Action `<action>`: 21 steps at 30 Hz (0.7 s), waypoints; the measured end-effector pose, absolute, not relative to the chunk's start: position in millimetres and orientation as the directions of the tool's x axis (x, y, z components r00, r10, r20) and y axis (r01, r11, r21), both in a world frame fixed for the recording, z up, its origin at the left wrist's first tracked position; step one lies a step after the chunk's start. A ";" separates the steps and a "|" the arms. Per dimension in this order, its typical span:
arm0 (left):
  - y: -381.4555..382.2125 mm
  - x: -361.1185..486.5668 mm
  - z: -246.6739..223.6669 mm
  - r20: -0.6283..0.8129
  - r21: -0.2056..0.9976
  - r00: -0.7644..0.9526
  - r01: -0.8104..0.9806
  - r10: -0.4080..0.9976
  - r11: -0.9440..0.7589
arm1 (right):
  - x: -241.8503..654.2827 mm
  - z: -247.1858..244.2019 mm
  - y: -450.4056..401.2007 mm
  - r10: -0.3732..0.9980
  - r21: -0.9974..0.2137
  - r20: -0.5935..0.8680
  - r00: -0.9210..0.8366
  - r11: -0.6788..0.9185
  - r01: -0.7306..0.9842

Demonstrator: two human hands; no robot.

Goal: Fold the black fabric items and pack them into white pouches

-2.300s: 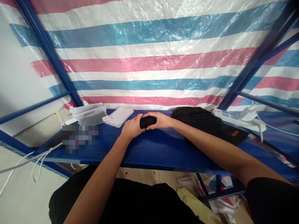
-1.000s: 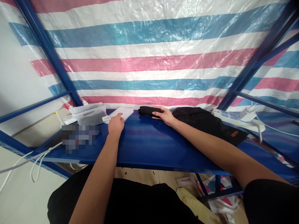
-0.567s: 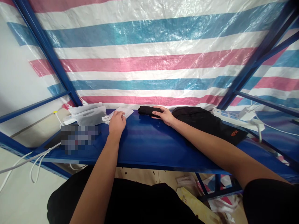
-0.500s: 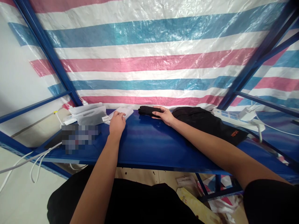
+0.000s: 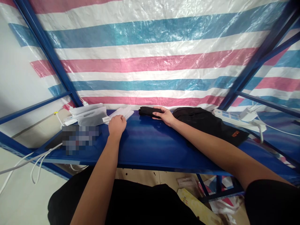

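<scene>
On the blue shelf [image 5: 145,147], my left hand [image 5: 117,125] rests with curled fingers at the front edge of a flat stack of clear plastic sleeves [image 5: 125,112]; its fingertips are hidden, so its hold cannot be seen. My right hand [image 5: 165,116] is wrapped round the right end of a small folded black bundle [image 5: 148,112], which lies near the back edge. Beside the sleeves, to the left, stands a translucent pouch [image 5: 92,115] with a small white label. A black cloth [image 5: 206,123] with orange lettering lies to the right, behind my right forearm.
A white power strip [image 5: 234,120] with plugs and cables sits at the right. White cables [image 5: 38,159] hang at the left front. Blue posts [image 5: 47,53] frame both sides, with a striped plastic sheet [image 5: 150,65] behind. Below is a yellow box [image 5: 197,206].
My left hand has drawn back slightly toward the front, uncovering more of the sleeves, and its fingers are less visible. My right hand and the black bundle have not moved.
</scene>
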State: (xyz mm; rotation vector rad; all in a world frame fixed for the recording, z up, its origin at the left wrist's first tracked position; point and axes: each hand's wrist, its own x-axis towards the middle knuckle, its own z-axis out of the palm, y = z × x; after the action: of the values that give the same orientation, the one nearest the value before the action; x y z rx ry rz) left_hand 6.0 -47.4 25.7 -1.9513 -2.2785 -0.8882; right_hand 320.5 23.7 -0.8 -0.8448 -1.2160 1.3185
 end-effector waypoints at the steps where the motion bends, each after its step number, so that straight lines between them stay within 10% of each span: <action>1: -48.2 6.4 26.6 0.394 0.422 -0.236 0.905 0.888 0.054 | 320.3 0.5 23.1 0.977 -0.962 0.159 -0.139 0.121 -0.246; 10: -41.8 4.3 19.5 0.549 0.438 -0.179 0.894 0.816 -0.098 | 310.5 50.1 1.9 0.935 -0.911 0.270 -0.228 0.172 -0.374; 16: -45.5 16.2 16.3 0.634 0.457 -0.069 0.837 0.771 -0.301 | 295.7 67.0 -12.4 0.814 -0.892 0.447 -0.370 0.438 -0.113; 21: -48.5 23.8 15.9 0.632 0.444 0.074 0.781 0.772 -0.438 | 294.8 77.7 -22.0 0.456 -0.421 0.646 -0.612 0.882 0.213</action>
State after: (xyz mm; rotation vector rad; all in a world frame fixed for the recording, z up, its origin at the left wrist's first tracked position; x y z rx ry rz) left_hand 23.8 -48.5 15.9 -2.2937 -1.6590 -1.3364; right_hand 294.8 -22.0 77.7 -0.4794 -2.2399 0.3866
